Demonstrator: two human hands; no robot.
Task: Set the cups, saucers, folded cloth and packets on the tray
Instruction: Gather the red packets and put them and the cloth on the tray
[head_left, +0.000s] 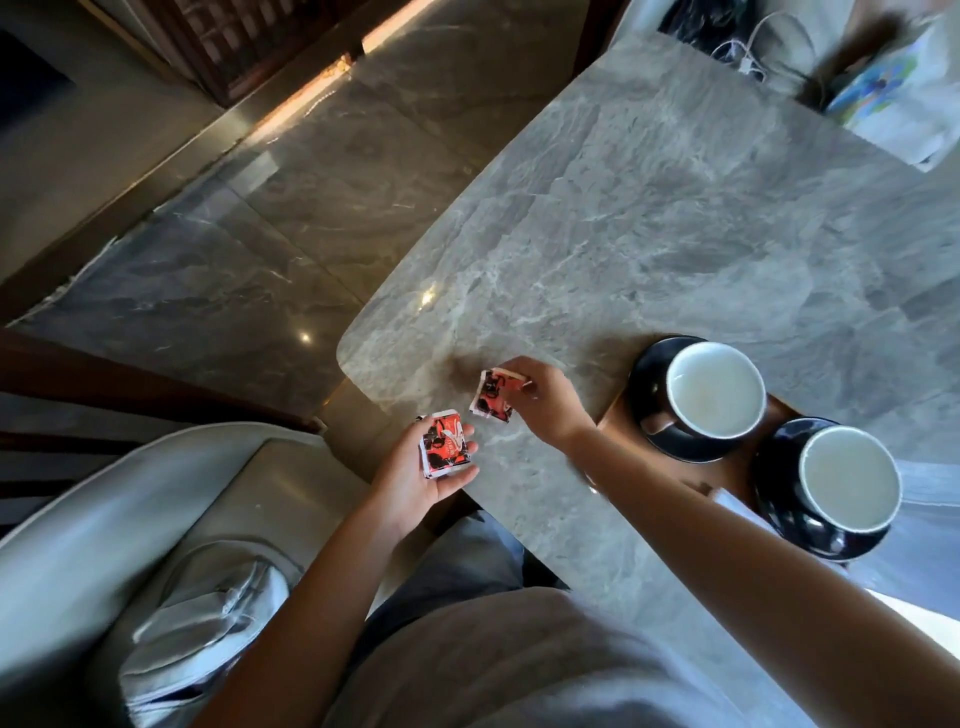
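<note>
Two empty white-lined cups sit on dark saucers on the wooden tray. The left hand cradles red packets in its half-open palm; the right hand pinches another packet above the bench.

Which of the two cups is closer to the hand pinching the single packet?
The upper cup, on the saucer at the tray's far end, sits closest to the right hand; the other cup lies farther right.

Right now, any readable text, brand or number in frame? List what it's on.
None can be read.
Packets in left hand, red and black print: blurred.
Packet in right hand, same print: blurred.
Colourful paper at the table's far corner: motion-blurred, no words legible.
Cups, saucers, tray: no markings seen.
</note>
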